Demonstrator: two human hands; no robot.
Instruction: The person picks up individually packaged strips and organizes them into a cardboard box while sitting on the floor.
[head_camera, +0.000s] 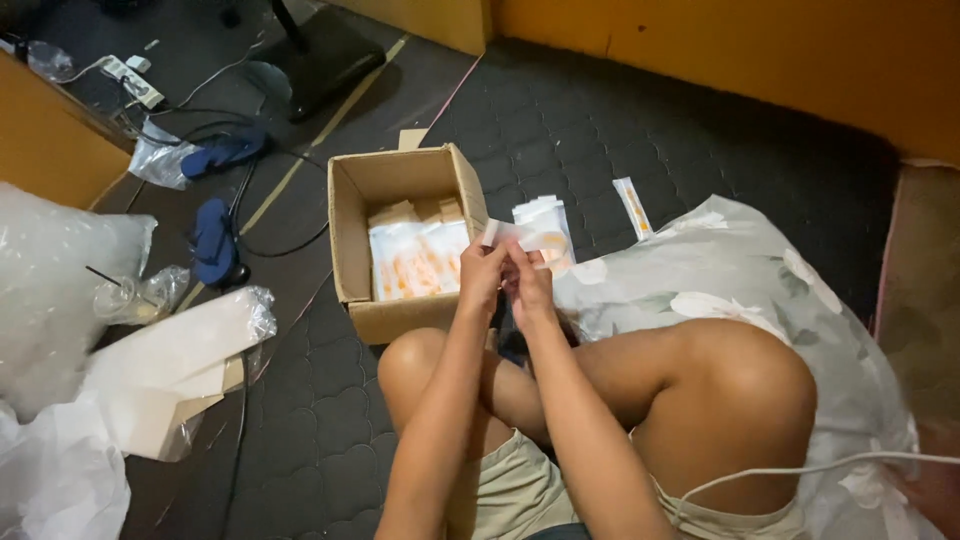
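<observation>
Both hands, the left hand (482, 272) and the right hand (530, 283), have their fingers pinched on a small clear packet (530, 238) with a pale orange patch, held up just beside an open cardboard box (400, 318) of similar packets. The box sits on a dark quilted mat (600, 130) against an orange wall (760, 50).

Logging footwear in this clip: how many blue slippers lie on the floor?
2. One blue slipper lies near the cables left of the cardboard box; the other lies below it. More may be hidden.
</observation>
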